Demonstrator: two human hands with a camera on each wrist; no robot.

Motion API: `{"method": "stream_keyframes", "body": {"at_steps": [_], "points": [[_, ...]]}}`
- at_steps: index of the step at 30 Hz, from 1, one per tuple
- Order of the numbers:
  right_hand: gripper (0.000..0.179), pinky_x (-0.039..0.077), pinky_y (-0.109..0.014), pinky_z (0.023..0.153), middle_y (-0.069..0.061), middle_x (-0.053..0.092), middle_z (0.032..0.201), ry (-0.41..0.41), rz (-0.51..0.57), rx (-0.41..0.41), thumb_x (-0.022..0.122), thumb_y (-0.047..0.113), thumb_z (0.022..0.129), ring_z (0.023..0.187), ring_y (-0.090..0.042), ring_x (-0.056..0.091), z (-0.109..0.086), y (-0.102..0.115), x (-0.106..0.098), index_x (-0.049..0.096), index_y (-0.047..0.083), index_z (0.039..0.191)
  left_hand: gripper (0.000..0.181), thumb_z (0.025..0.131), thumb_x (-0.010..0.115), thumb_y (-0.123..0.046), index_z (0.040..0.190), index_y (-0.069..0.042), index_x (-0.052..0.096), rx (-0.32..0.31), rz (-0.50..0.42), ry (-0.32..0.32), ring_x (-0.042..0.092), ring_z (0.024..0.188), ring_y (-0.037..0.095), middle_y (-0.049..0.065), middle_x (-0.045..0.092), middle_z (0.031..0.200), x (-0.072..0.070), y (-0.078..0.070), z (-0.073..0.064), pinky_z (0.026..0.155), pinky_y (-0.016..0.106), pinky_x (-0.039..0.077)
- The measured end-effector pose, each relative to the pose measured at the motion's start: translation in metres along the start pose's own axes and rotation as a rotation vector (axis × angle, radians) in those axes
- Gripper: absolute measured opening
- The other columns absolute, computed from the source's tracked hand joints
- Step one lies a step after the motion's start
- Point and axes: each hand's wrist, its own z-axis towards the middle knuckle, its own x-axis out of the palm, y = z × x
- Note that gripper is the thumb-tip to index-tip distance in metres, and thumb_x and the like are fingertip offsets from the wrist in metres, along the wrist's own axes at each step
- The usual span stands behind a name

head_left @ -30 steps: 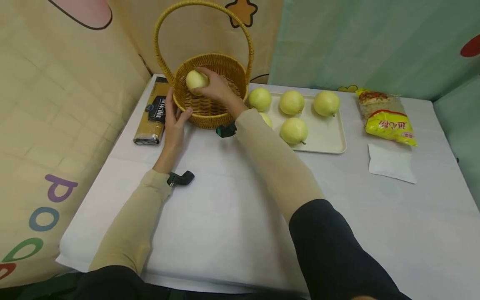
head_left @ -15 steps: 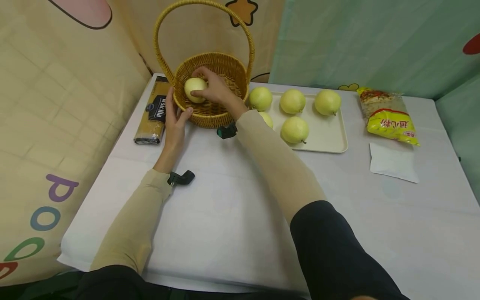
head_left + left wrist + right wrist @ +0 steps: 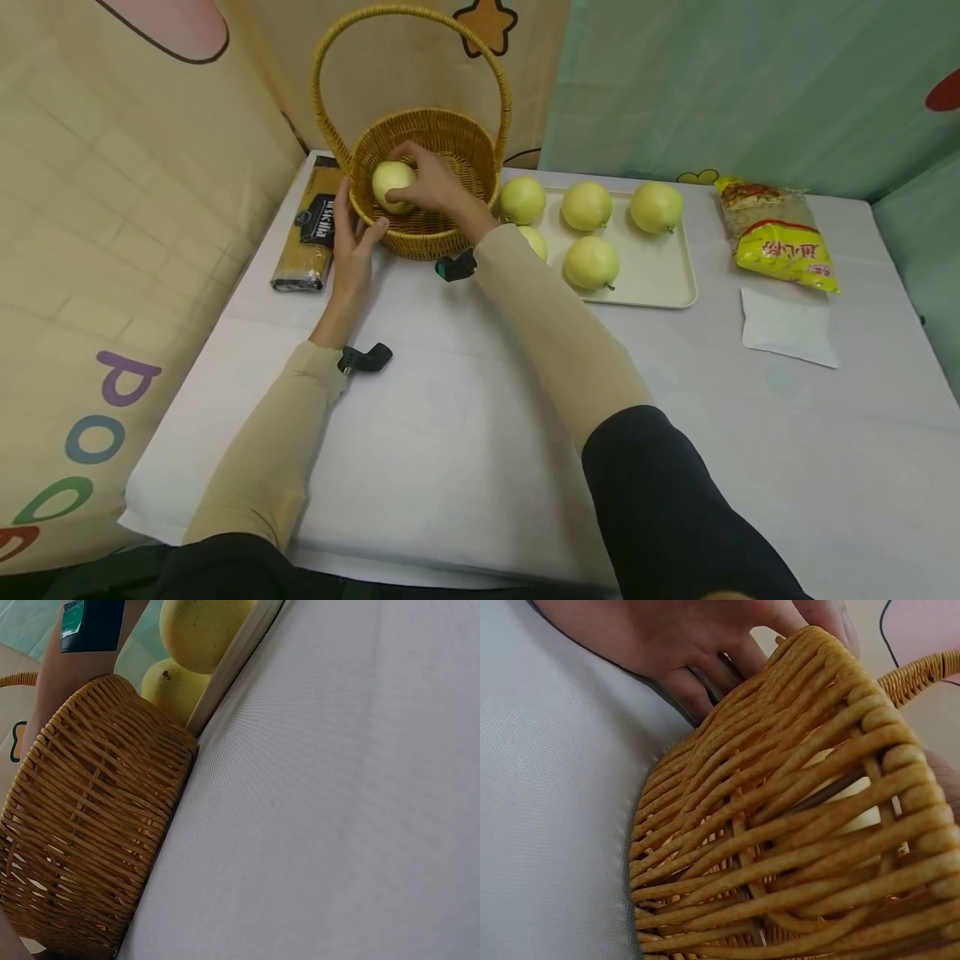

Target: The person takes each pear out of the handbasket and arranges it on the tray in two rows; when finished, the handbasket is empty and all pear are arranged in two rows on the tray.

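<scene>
A woven wicker basket [image 3: 420, 245] with a tall hoop handle stands at the back left of the table. My left hand [image 3: 352, 254] rests against its front-left side, fingers along the outer wall and thumb at the rim. Inside the basket, a pale yellow-green pear [image 3: 392, 185] sits toward the left. Reaching in from the right, my right hand [image 3: 435, 182] has its thumb on the pear's near side and a bent finger at its top. The right wrist view shows the left fingers [image 3: 690, 694] against the wicker; the weave mostly hides the pear there.
Right of the basket lies a cream tray [image 3: 654, 279] with several more pears [image 3: 592, 262]. A gold pasta packet [image 3: 306, 242] is left of the basket. At the far right are a yellow food bag [image 3: 780, 242] and a white pouch [image 3: 790, 327]. Curtains border the table.
The pear has come down lower in the basket since the first frame, and the right hand's fingers have spread a little around it. The left hand keeps its place at the basket.
</scene>
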Motion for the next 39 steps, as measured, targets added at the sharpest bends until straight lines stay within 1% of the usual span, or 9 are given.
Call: {"method": "stream_keyframes", "body": {"at_steps": [9, 13, 18, 20, 23, 27, 30, 35, 39], "points": [[0.073, 0.05, -0.025, 0.096, -0.005, 0.062, 0.145, 0.019, -0.064, 0.037, 0.08, 0.041, 0.089, 0.118, -0.015, 0.058, 0.001, 0.001, 0.0, 0.055, 0.012, 0.151, 0.084, 0.099, 0.06, -0.018, 0.171, -0.019, 0.016, 0.002, 0.018, 0.0, 0.019, 0.162, 0.017, 0.001, 0.016, 0.177, 0.0, -0.001, 0.0, 0.132, 0.035, 0.019], [0.076, 0.05, -0.026, 0.096, -0.005, 0.059, 0.147, 0.034, -0.073, 0.072, 0.08, 0.044, 0.088, 0.119, -0.015, 0.058, 0.0, 0.002, -0.001, 0.053, 0.012, 0.151, 0.085, 0.099, 0.061, -0.02, 0.171, -0.019, 0.015, 0.0, 0.022, -0.002, 0.019, 0.162, 0.018, 0.001, 0.016, 0.177, 0.0, -0.001, 0.0, 0.132, 0.036, 0.019], [0.075, 0.05, -0.027, 0.097, -0.007, 0.059, 0.146, 0.027, -0.062, 0.085, 0.08, 0.041, 0.087, 0.12, -0.018, 0.058, -0.003, 0.004, -0.003, 0.052, 0.012, 0.149, 0.085, 0.099, 0.061, -0.019, 0.171, -0.016, 0.014, -0.003, 0.023, 0.001, 0.018, 0.163, 0.02, 0.004, 0.015, 0.177, 0.001, -0.001, 0.0, 0.132, 0.036, 0.02], [0.074, 0.05, -0.028, 0.096, -0.007, 0.06, 0.144, 0.013, -0.05, 0.093, 0.079, 0.04, 0.086, 0.118, -0.018, 0.058, -0.006, 0.005, -0.005, 0.052, 0.011, 0.148, 0.085, 0.099, 0.06, -0.017, 0.17, -0.012, 0.013, -0.008, 0.02, 0.005, 0.017, 0.164, 0.024, 0.008, 0.014, 0.178, 0.002, -0.005, -0.001, 0.132, 0.036, 0.02], [0.074, 0.051, -0.028, 0.095, -0.008, 0.061, 0.142, 0.001, -0.048, 0.089, 0.078, 0.04, 0.086, 0.116, -0.018, 0.058, -0.011, 0.009, -0.011, 0.051, 0.01, 0.148, 0.083, 0.099, 0.057, -0.015, 0.169, -0.007, 0.014, -0.015, 0.011, 0.007, 0.015, 0.164, 0.028, 0.013, 0.013, 0.177, 0.003, -0.018, -0.006, 0.132, 0.036, 0.018], [0.076, 0.052, -0.029, 0.093, -0.008, 0.061, 0.142, -0.015, -0.032, 0.052, 0.077, 0.041, 0.086, 0.114, -0.018, 0.058, -0.022, 0.015, -0.027, 0.051, 0.01, 0.149, 0.082, 0.1, 0.058, -0.018, 0.17, -0.014, 0.015, -0.007, 0.021, 0.005, 0.017, 0.163, 0.022, 0.007, 0.016, 0.177, 0.002, -0.014, -0.003, 0.132, 0.033, 0.019], [0.076, 0.052, -0.03, 0.093, -0.006, 0.062, 0.142, -0.034, -0.008, 0.03, 0.079, 0.041, 0.085, 0.114, -0.017, 0.059, -0.034, 0.019, -0.04, 0.052, 0.012, 0.15, 0.083, 0.101, 0.059, -0.02, 0.171, -0.02, 0.016, -0.004, 0.034, 0.003, 0.019, 0.162, 0.017, 0.001, 0.017, 0.177, -0.001, 0.0, 0.002, 0.131, 0.032, 0.022], [0.077, 0.052, -0.03, 0.097, -0.004, 0.063, 0.142, -0.069, -0.006, -0.008, 0.083, 0.042, 0.083, 0.118, -0.015, 0.06, -0.058, 0.019, -0.06, 0.054, 0.015, 0.149, 0.083, 0.101, 0.059, -0.016, 0.171, -0.016, 0.014, -0.01, 0.006, 0.009, 0.017, 0.163, 0.022, 0.007, 0.016, 0.177, -0.002, 0.004, 0.006, 0.131, 0.036, 0.021], [0.078, 0.052, -0.03, 0.098, -0.003, 0.063, 0.141, -0.085, 0.016, -0.044, 0.085, 0.041, 0.082, 0.121, -0.014, 0.061, -0.083, 0.018, -0.076, 0.053, 0.016, 0.149, 0.083, 0.101, 0.058, -0.014, 0.17, -0.013, 0.014, -0.008, -0.009, 0.013, 0.017, 0.164, 0.025, 0.01, 0.015, 0.177, -0.003, 0.003, 0.007, 0.131, 0.034, 0.022]]}}
